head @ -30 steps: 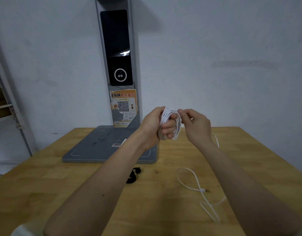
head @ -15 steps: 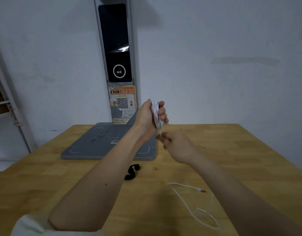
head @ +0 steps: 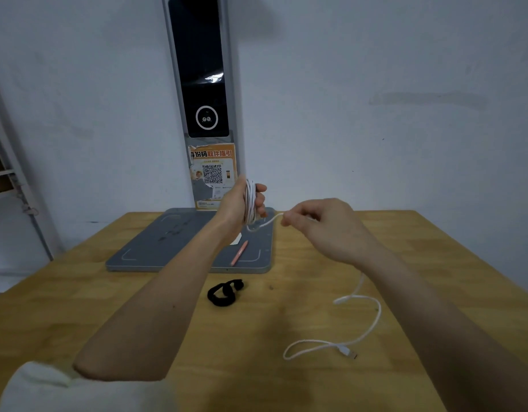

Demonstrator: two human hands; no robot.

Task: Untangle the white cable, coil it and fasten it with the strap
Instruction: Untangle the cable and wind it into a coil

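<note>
Left hand (head: pixel 242 203): grips white cable (head: pixel 250 203) coils above the desk (head: pixel 78 292).
Right hand (head: pixel 322 226): pinches the cable's free run.
Black strap (head: pixel 224 292): lies on the desk.

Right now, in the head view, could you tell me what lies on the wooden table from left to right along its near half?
Black looped fabric strap → loose loop of thin white cable → the cable's silver plug end, all on the wooden table.

The bench (head: pixel 301 328) is pale wood, matt with visible grain. The white cable (head: pixel 366 325) looks like smooth plastic, the black strap (head: pixel 224 292) like soft matt cloth. The dark panel (head: pixel 197 66) shines glossy.
</note>
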